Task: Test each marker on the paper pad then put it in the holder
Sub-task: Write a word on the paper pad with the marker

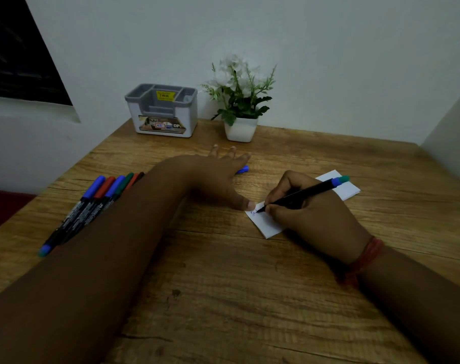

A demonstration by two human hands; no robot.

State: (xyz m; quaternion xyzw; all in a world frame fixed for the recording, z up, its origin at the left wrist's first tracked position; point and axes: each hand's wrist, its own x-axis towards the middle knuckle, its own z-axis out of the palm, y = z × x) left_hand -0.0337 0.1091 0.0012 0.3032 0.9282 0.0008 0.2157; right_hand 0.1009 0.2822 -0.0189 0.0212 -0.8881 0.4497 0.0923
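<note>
Across the lower frame, two bare forearms reach over a wooden table [223, 298]. At lower right, a red thread band [365, 256] circles the right wrist. Just beyond it, the right hand [310, 214] grips a black marker [300, 196] with curled fingers and thumb, its tip touching a white pad [347, 189] at right of centre. The hand covers the middle of the pad, so only its near corner and far end show. A few blue strokes sit at the near corner, too small to read. The marker's raised far end is blue with a green tip.

Left of the pad, the left hand [218, 177] lies flat on the table with its fingers spread and straight, grasping nothing; its thumb tip touches the pad's near corner. A blue cap [243, 169] peeks out from behind this hand at centre frame.

At left, a row of markers [92, 206] lies side by side on the table, caps blue, red, blue, green and red; the left forearm hides part of the row. White print on their barrels is unreadable.

Farther back, upper centre, a grey and white holder [162, 111] stands by the wall. A yellow sticker inside reads about "49.00", and its front label shows "OP". Just right of it stands a white pot [240, 130] with a white-flowered plant. A dark panel [18, 53] fills the upper left.
</note>
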